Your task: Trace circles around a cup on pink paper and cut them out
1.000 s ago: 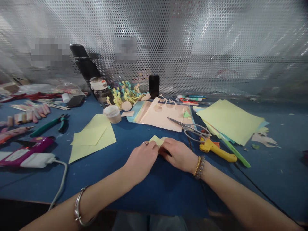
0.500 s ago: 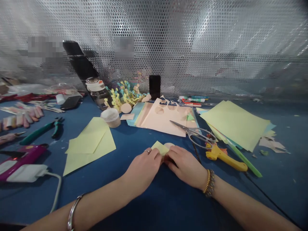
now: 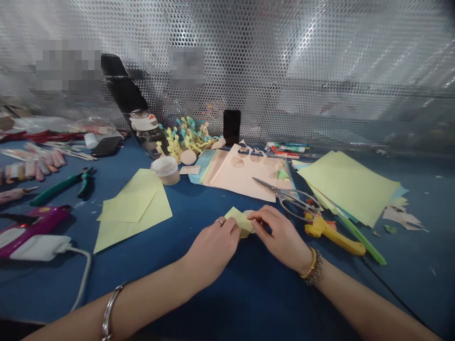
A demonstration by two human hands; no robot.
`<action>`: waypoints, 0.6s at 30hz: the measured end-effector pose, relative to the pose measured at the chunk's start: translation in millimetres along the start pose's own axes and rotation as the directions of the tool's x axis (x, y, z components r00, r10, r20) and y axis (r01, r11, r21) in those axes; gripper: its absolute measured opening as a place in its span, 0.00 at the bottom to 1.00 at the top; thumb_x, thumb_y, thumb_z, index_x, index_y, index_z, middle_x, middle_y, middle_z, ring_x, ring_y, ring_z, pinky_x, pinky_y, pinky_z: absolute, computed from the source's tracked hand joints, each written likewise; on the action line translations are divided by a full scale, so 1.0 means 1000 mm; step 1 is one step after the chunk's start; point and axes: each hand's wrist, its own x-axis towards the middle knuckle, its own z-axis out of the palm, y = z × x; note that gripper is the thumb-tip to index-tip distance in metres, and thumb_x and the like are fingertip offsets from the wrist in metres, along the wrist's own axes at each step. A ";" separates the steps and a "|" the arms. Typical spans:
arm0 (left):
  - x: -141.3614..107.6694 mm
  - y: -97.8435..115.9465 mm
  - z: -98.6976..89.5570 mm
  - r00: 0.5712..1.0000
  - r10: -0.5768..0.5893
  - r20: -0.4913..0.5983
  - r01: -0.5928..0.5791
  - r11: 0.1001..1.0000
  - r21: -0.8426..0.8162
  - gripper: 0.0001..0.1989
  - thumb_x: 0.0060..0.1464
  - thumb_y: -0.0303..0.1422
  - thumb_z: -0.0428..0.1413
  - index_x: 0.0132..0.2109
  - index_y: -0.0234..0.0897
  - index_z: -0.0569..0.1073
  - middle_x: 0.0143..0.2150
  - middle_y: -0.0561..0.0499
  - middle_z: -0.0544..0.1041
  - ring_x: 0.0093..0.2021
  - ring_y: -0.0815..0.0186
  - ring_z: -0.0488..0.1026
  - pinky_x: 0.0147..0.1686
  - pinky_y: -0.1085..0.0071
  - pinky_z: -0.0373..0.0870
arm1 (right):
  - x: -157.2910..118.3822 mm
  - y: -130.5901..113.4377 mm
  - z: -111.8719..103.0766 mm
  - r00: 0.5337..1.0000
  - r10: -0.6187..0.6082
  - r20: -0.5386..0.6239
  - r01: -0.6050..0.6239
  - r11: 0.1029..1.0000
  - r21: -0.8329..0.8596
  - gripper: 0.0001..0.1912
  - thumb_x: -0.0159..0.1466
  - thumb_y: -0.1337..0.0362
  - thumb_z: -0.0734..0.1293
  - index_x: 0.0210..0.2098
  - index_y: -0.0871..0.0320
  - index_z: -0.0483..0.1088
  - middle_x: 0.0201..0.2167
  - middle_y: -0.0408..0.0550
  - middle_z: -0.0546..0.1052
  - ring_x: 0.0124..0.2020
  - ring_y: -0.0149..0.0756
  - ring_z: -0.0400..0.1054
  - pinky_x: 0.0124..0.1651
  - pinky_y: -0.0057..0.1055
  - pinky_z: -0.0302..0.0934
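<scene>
A small yellow paper piece [image 3: 235,215] lies between my hands near the middle of the blue table [image 3: 199,203]. My left hand [image 3: 215,244] has its fingers closed on the left part of this piece. From the right, my right hand [image 3: 280,237] touches the edge with thumb and forefinger pinched together. Partly hidden behind those fingertips is a pale round piece [image 3: 249,213]. Beyond my hands, metal scissors [image 3: 293,199] rest with their blades on pink paper [image 3: 245,173] that has round holes cut in it.
Yellow sheets [image 3: 135,206] lie at left, beside a white tub [image 3: 166,170]. More yellow sheets [image 3: 350,182] are at right, near a yellow-handled tool [image 3: 337,237] and its cord. Pliers [image 3: 64,187], a bottle [image 3: 147,135] and an upright phone [image 3: 232,127] stand or lie farther out.
My right hand has shifted slightly right, away from my left hand, and its fingers have loosened. More of the yellow piece now shows between the hands. The view has moved slightly.
</scene>
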 end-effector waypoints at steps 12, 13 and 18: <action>-0.003 -0.002 0.017 0.970 -0.006 -0.243 0.015 0.999 0.036 0.06 0.60 0.26 0.49 0.37 0.34 0.71 0.35 0.47 0.71 0.34 0.59 0.70 0.31 0.63 0.72 | 0.002 -0.004 -0.001 0.999 -0.041 -0.009 0.040 0.996 -0.082 0.07 0.64 0.68 0.61 0.41 0.57 0.70 0.32 0.45 0.71 0.36 0.35 0.66 0.41 0.32 0.61; -0.003 -0.002 0.018 0.967 -0.011 -0.256 0.018 0.999 0.028 0.07 0.60 0.27 0.49 0.38 0.34 0.71 0.35 0.47 0.71 0.34 0.59 0.70 0.31 0.63 0.72 | 0.002 -0.005 0.000 0.999 -0.043 -0.013 0.042 0.996 -0.082 0.07 0.64 0.68 0.61 0.40 0.57 0.70 0.31 0.45 0.71 0.37 0.35 0.66 0.41 0.32 0.61; -0.005 -0.005 0.018 0.961 -0.026 -0.275 0.014 0.999 -0.046 0.09 0.62 0.29 0.47 0.39 0.33 0.71 0.36 0.47 0.72 0.35 0.61 0.71 0.33 0.64 0.72 | 0.005 -0.011 0.003 0.999 -0.049 -0.005 0.049 0.996 -0.074 0.07 0.63 0.69 0.62 0.39 0.56 0.70 0.32 0.45 0.72 0.37 0.34 0.66 0.41 0.31 0.60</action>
